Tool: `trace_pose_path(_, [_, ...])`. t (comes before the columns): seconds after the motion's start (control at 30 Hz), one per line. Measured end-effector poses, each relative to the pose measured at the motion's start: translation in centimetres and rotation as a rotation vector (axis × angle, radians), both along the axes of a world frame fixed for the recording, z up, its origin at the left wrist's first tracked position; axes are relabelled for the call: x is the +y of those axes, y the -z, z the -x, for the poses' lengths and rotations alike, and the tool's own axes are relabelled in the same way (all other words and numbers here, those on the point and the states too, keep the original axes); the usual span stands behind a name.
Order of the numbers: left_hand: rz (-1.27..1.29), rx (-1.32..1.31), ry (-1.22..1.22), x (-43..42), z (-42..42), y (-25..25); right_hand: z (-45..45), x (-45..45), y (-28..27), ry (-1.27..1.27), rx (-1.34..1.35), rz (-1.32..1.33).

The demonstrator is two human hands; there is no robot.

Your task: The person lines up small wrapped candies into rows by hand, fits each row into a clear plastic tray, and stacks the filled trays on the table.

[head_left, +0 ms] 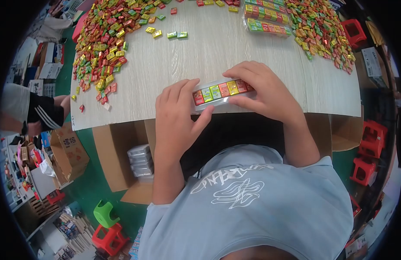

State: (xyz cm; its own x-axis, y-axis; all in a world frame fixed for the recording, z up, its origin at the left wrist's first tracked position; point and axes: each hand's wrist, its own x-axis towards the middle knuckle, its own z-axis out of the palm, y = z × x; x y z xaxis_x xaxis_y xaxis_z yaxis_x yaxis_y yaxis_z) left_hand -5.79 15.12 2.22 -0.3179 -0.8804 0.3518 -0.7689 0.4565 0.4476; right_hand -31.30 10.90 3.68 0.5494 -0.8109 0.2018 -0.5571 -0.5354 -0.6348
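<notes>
At the table's near edge lies a clear plastic tray [220, 103] with one row of small wrapped candies [214, 91] in red, green, yellow and orange. My left hand [176, 108] grips its left end, thumb along the near side and fingers at the far side. Around the right end is my right hand [263, 91], its thumb on the near side and its fingers over the far edge. These fingers partly cover the candies at that end.
Loose wrapped candies [100, 47] heap at the table's left, with another heap [317, 30] at the right. Filled candy trays [267, 18] sit at the back. Below are cardboard boxes [118, 160], stacked clear trays [140, 160] and red stools [109, 239]. Another person's leg [44, 110] is at left.
</notes>
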Motion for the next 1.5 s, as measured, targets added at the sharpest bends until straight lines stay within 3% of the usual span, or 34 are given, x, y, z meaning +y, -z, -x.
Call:
trace_pose_path(0.53, [-0.038,0.05,0.041,0.0,-0.8,-0.3,0.1,-0.2,-1.0,0.002,0.062,0.0])
trace_pose_path(0.93, [-0.131,0.117,0.031,0.1,-0.7,-0.7,1.4,-1.9,-1.7,-0.129,0.046,0.182])
trace_pose_path(1.17, [-0.181,0.153,0.018,0.3,-1.0,-1.3,6.5,-4.9,-2.2,-0.004,-0.165,0.1])
trace_pose_path(1.23, [-0.211,0.163,0.021,0.2,-1.3,-1.2,10.1,-8.5,-1.4,0.087,0.058,0.261])
trace_pose_path(1.37, [-0.219,0.213,-0.01,-0.7,-2.1,-0.7,13.2,-12.6,1.6,0.077,0.046,0.361])
trace_pose_path(1.43, [-0.232,0.196,-0.034,-1.0,-2.5,-0.5,13.9,-13.8,1.9,0.05,0.256,0.491])
trace_pose_path(1.5, [-0.245,0.22,-0.063,-1.3,-3.0,-0.1,13.8,-13.8,1.9,0.067,0.284,0.558])
